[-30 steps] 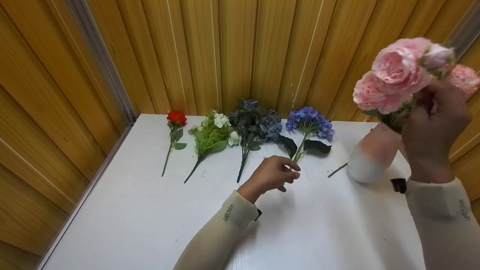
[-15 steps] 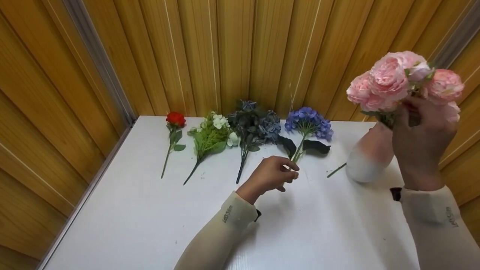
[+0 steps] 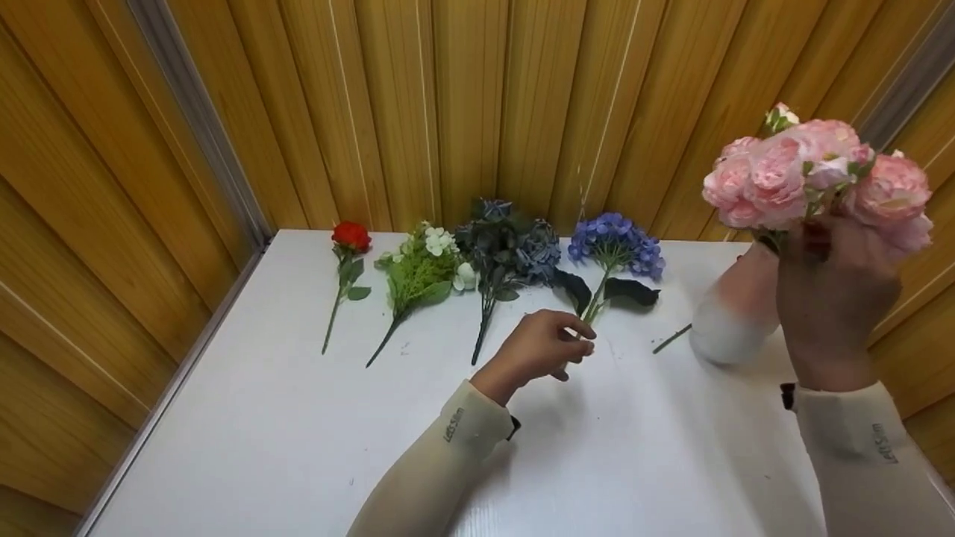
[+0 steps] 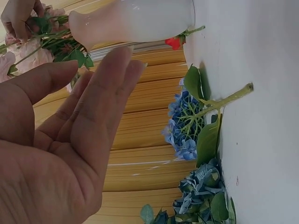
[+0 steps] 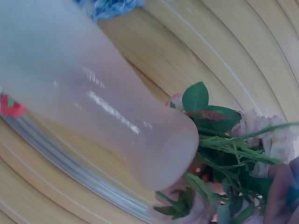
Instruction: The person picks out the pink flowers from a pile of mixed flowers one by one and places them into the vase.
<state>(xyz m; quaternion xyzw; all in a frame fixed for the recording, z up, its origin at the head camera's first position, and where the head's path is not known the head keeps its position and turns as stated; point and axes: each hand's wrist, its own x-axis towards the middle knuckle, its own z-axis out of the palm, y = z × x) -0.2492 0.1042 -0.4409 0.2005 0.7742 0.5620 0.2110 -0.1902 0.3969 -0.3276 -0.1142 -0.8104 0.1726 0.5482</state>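
Observation:
A bunch of pink peony-like artificial flowers point(image 3: 776, 175) stands in the mouth of a pink-and-white vase point(image 3: 739, 313) at the table's right. Just below the blooms, my right hand point(image 3: 839, 306) has its fingers curled in among the stems, gripping them; the right wrist view catches the green stems point(image 5: 233, 144) spreading from the vase's rim. My left hand point(image 3: 541, 343) hovers with relaxed, slightly bent fingers and nothing in its grasp. It is nearest to the blue-violet hydrangea point(image 3: 615, 242), whose lower stem it overlaps in the head view. The left wrist view shows its palm point(image 4: 51, 186) bare.
Along the white table's point(image 3: 246, 432) back lie a red rose point(image 3: 351, 236), a green-and-white spray point(image 3: 421, 268) and a dusky blue bunch point(image 3: 507, 246). A short green stem point(image 3: 673, 338) pokes out beside the vase's base. Wood-look panels point(image 3: 470, 104) wall the back and sides.
My right hand has come down and to the left, and the pink flowers have sunk lower and turned a little above the vase. The left hand has stayed in place.

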